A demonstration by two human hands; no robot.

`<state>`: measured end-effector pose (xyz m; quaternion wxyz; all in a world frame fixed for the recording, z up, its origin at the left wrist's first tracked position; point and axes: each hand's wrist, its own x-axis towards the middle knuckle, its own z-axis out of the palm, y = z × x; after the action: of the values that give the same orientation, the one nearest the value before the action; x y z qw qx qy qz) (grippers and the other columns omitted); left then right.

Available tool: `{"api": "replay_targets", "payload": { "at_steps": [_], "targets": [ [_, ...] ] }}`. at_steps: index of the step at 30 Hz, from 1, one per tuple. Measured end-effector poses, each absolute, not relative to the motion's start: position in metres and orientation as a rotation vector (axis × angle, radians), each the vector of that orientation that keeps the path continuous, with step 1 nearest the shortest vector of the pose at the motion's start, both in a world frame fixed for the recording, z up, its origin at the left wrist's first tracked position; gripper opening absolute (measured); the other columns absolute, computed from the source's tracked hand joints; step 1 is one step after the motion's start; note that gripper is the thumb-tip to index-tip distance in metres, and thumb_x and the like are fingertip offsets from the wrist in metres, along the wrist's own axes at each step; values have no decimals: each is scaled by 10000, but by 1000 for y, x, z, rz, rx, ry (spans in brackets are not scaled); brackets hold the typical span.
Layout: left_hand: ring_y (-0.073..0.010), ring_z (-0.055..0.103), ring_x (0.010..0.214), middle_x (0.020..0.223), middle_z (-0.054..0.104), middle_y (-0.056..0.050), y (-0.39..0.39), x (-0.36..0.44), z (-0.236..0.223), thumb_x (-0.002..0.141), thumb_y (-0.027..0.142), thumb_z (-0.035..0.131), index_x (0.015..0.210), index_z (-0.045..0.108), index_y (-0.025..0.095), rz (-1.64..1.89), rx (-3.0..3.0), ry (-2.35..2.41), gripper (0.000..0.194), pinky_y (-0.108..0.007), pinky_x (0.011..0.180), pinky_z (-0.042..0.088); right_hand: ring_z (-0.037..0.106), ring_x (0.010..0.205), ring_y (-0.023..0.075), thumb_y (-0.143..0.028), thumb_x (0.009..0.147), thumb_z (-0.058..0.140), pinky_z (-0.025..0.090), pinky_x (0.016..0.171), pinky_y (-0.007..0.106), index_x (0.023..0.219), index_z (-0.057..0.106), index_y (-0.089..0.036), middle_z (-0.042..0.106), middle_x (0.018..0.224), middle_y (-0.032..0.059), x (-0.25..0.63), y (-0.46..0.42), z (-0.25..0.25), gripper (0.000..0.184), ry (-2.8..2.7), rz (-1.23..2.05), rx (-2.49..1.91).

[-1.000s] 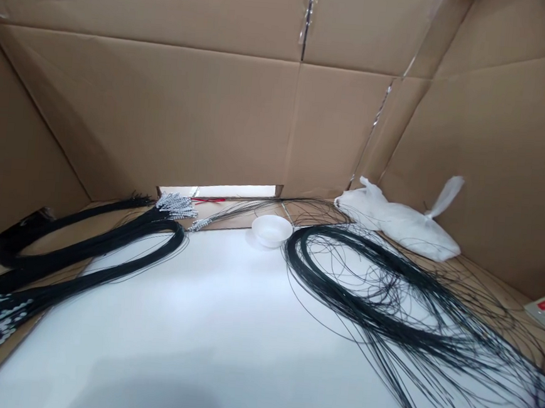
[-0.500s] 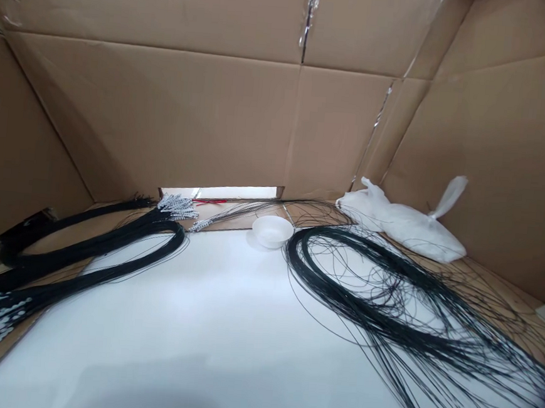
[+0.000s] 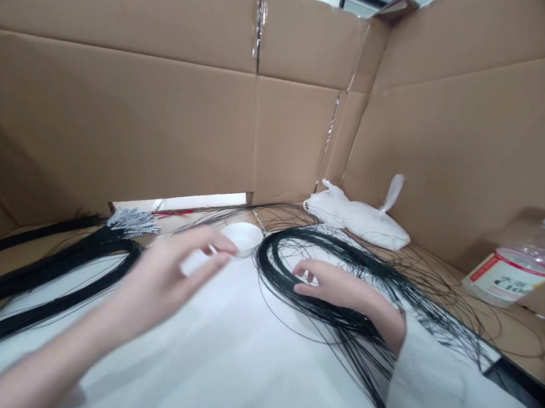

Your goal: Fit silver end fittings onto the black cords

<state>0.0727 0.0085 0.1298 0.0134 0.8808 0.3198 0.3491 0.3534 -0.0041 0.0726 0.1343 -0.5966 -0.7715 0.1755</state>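
My left hand (image 3: 167,274) is slightly blurred and reaches in from the lower left. Its thumb and fingers are apart with nothing between them, the tips close to a small white bowl (image 3: 242,238); whether they touch its rim I cannot tell. Over a looped bundle of thin black wires (image 3: 289,287) hangs my right hand (image 3: 329,285), thumb and bent fingers apart, holding nothing I can see. To the left lies another looped bundle of black wires (image 3: 81,296), with a cluster of white ends (image 3: 133,221) at its back.
A white sheet (image 3: 222,363) covers the work surface. Cardboard walls (image 3: 132,130) stand at the back and sides. Tied white plastic bags (image 3: 369,224) lie in the back right corner. Further right stands a clear bottle with a red and white label (image 3: 507,276). A dark flat edge (image 3: 517,387) shows at lower right.
Both hands have come into view from below, the left toward the bowl, the right over the wire loop. The view has swung right and up, bringing the bottle into sight.
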Motion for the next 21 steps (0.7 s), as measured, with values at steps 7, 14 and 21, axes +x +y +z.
{"api": "replay_targets", "payload": {
  "at_steps": [7,14,21],
  "targets": [
    [-176,592,885,964,639,-54,53,157,34,884,174,387,995,587,180,551,2858,679,229,-310,775,494,551,731,176,-304,718,587,359,600,244,947,568,-173,611,836,51,364,19,24,264,-2184,424,-1842],
    [-177,554,971,1031,614,-72,80,172,-6,882,115,377,1093,534,179,522,3007,543,271,-310,810,483,489,598,124,-243,711,585,331,528,216,910,572,-171,560,690,3,369,26,15,213,-2103,626,-1746],
    [-180,558,818,849,604,-55,79,172,-8,903,154,336,906,552,173,558,3013,614,217,-298,682,478,504,596,125,-211,704,582,391,556,227,848,588,-125,551,646,5,371,29,21,169,-1966,855,-1711]
  ]
}}
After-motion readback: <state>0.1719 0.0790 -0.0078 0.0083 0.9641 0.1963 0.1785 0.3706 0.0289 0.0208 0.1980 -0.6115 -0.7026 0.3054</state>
